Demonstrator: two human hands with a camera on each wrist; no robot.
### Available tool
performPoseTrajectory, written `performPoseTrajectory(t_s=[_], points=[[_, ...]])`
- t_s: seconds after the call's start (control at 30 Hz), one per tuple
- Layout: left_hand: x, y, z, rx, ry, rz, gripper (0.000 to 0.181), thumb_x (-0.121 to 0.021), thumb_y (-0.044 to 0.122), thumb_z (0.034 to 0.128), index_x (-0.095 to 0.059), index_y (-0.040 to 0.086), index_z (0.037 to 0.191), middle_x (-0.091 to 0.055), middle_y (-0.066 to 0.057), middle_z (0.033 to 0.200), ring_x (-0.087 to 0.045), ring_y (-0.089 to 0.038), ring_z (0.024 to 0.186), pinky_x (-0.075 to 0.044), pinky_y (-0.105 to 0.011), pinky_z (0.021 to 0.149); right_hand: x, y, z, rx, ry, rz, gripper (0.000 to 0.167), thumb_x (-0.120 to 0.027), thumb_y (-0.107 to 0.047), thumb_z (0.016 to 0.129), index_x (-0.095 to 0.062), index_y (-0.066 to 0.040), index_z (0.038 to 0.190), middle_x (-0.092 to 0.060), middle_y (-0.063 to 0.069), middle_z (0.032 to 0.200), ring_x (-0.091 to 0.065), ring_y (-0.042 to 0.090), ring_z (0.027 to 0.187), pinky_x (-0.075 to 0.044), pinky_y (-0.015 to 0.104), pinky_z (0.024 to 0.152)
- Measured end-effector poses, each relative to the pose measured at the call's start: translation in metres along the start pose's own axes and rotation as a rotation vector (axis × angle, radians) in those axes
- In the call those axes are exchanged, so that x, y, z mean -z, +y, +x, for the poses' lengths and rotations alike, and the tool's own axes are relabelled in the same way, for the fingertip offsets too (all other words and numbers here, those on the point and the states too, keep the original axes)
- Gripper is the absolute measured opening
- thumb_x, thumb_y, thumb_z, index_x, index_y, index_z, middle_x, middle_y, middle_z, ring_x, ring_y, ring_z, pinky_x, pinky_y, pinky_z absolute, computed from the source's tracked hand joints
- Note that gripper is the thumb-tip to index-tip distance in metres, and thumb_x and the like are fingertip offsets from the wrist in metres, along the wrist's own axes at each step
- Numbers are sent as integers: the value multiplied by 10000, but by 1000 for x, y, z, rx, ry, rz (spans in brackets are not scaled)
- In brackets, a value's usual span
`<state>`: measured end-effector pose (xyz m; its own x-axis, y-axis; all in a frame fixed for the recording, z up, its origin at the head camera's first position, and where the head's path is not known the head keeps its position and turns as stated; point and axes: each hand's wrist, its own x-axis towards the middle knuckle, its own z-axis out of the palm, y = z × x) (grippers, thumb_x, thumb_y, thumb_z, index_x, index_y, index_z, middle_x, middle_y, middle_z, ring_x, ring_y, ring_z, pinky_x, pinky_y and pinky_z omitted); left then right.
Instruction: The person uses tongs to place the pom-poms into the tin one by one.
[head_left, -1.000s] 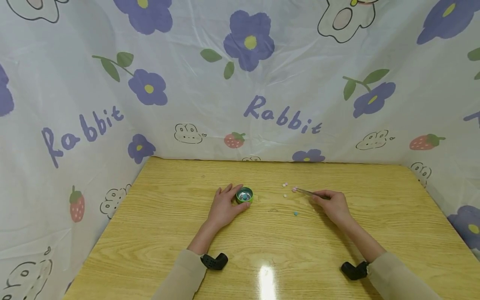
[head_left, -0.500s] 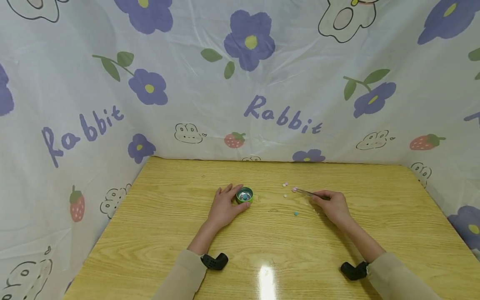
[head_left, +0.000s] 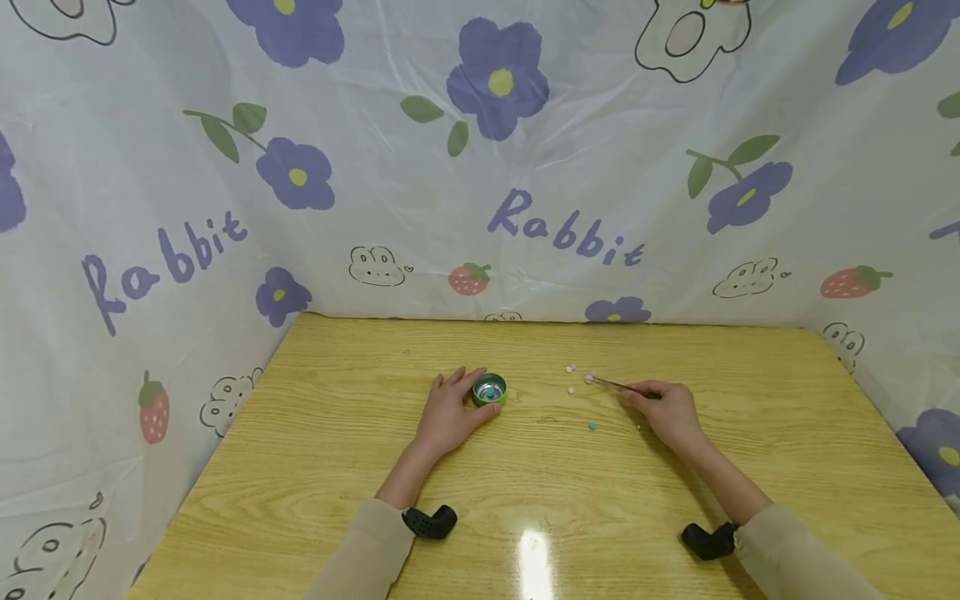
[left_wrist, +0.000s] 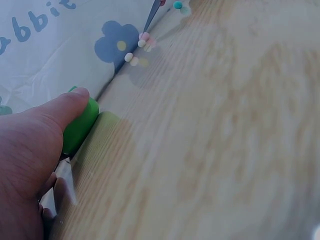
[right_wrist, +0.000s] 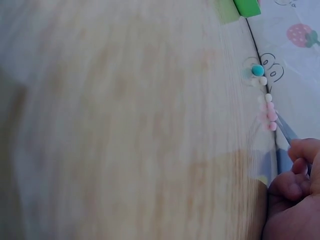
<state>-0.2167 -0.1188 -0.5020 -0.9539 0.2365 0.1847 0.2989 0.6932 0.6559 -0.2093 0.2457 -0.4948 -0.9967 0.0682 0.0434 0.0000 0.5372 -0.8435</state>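
On the left of the table, my left hand point(head_left: 448, 417) holds a small round green tin point(head_left: 490, 405) between thumb and fingers. Something blue point(head_left: 490, 392) lies inside the silvery tin. My right hand point(head_left: 670, 412) pinches slim tweezers point(head_left: 618, 384), whose tips are at small pink beads point(head_left: 589, 378); whether they grip one I cannot tell. Close by lie a white and a pink bead point(head_left: 568, 369), a single white bead point(head_left: 571, 391) and, nearer me, a blue bead point(head_left: 592, 426). In the left wrist view the thumb presses the green tin point(left_wrist: 82, 127).
The wooden table point(head_left: 480, 492) ends at a white cloth point(head_left: 420, 192) printed with purple flowers, which hangs at the back and both sides. A tiny pale speck point(head_left: 639, 427) lies near the right hand. Each wrist wears a black camera point(head_left: 708, 542).
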Motion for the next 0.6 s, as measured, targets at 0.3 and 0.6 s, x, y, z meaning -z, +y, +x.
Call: performPoseTrajectory(t_s=[0.3,0.6], points=[[0,0,0,6,1,15,689,-785,415,914,-557,124,1496,-501,-229,1504,-393,-371,1456,-148,-553,1238,2,-5,1,5,-15,13,314,-729,-201,981,-751,44,1175,-710,219,1142,-623,191,922,-524,224,675],[0,0,0,3,-5,17,688,-783,415,916,-557,119,1494,-510,-223,1498,-390,-375,1457,-145,-563,1236,1,-14,4,23,-28,36,301,-706,-183,986,-749,51,1171,-706,211,1113,-624,199,868,-522,253,647]])
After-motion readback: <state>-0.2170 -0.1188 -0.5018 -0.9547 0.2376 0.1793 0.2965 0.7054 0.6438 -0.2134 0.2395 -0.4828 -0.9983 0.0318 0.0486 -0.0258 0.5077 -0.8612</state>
